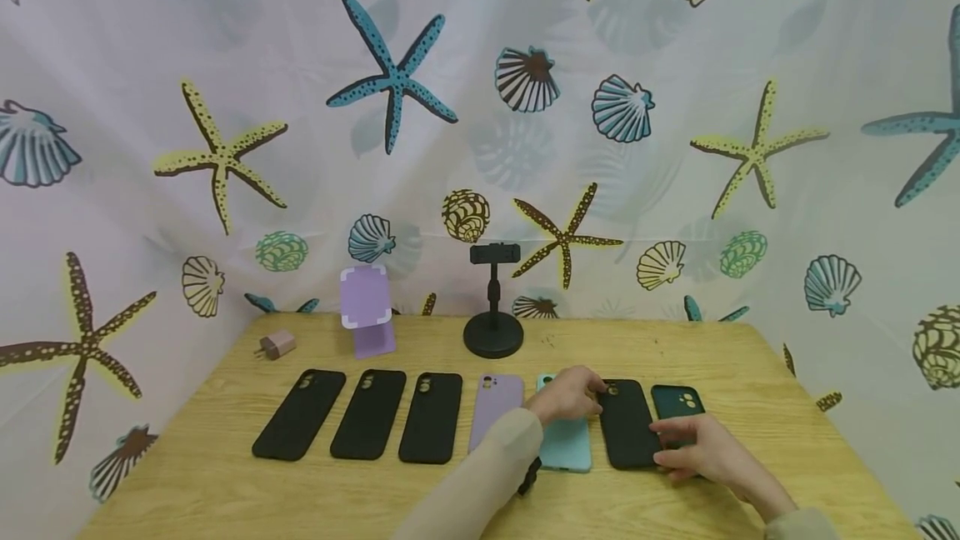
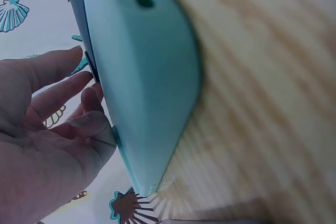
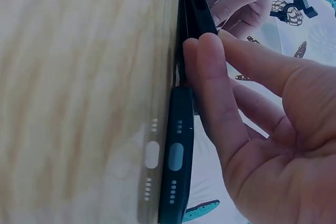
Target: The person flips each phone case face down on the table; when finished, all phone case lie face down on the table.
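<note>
A black phone case point(image 1: 628, 427) lies near the right end of a row of cases, between both hands. My left hand point(image 1: 567, 395) reaches over the mint-green case point(image 1: 566, 447) and grips the black case by its upper left corner. In the left wrist view the mint-green case point(image 2: 142, 77) hides part of that grip. At the black case's lower right edge, my right hand point(image 1: 708, 452) holds it with fingertips and thumb. The right wrist view shows these fingers point(image 3: 212, 59) at the corner of the black case point(image 3: 200, 6). Partly under the right hand is a dark teal case point(image 1: 675, 401).
Leftward lie a lilac case point(image 1: 497, 405) and several black cases point(image 1: 431, 419). Behind the row stand a black phone stand point(image 1: 492, 333) and a purple folding stand point(image 1: 366, 298). A pink charger plug point(image 1: 277, 345) sits at back left. A patterned curtain point(image 1: 465, 157) surrounds the wooden table point(image 1: 315, 494).
</note>
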`<state>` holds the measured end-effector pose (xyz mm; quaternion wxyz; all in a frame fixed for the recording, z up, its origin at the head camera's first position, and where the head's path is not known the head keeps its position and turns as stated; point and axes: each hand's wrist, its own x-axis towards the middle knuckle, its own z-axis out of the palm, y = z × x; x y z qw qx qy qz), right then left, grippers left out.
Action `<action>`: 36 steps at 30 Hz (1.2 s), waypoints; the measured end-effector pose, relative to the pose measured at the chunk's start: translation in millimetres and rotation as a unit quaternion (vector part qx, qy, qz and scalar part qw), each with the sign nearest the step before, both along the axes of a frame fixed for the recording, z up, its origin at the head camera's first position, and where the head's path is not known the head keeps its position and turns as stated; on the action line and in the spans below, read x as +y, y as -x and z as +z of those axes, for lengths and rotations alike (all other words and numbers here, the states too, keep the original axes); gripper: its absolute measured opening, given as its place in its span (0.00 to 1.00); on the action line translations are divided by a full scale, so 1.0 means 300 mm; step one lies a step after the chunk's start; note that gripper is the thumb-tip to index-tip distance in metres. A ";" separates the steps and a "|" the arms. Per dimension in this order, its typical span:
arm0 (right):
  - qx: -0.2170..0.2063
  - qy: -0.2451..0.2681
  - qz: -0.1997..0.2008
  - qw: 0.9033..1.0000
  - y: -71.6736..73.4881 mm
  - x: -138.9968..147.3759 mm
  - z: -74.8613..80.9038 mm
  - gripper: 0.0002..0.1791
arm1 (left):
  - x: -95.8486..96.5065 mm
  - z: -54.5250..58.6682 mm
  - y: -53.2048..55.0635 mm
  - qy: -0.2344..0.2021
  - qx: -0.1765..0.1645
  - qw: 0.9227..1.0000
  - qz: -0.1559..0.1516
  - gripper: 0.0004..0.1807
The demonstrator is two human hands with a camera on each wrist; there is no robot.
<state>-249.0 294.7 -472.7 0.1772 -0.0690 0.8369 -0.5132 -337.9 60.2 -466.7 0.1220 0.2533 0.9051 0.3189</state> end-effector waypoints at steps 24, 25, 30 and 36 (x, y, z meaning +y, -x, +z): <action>0.016 -0.026 -0.015 0.999 0.004 -0.027 0.020 0.31 | -0.003 0.004 0.000 -0.007 -0.017 1.000 0.017 0.19; 0.020 -0.027 -0.016 0.999 0.005 -0.024 0.022 0.31 | -0.004 0.005 0.000 -0.009 -0.017 1.000 0.015 0.19; 0.041 -0.054 -0.017 0.998 0.012 0.003 0.040 0.26 | -0.006 0.006 0.002 -0.029 -0.008 1.000 -0.003 0.17; 0.076 -0.085 0.028 0.993 0.017 0.060 0.049 0.22 | 0.008 0.011 -0.008 -0.074 -0.012 0.997 0.005 0.16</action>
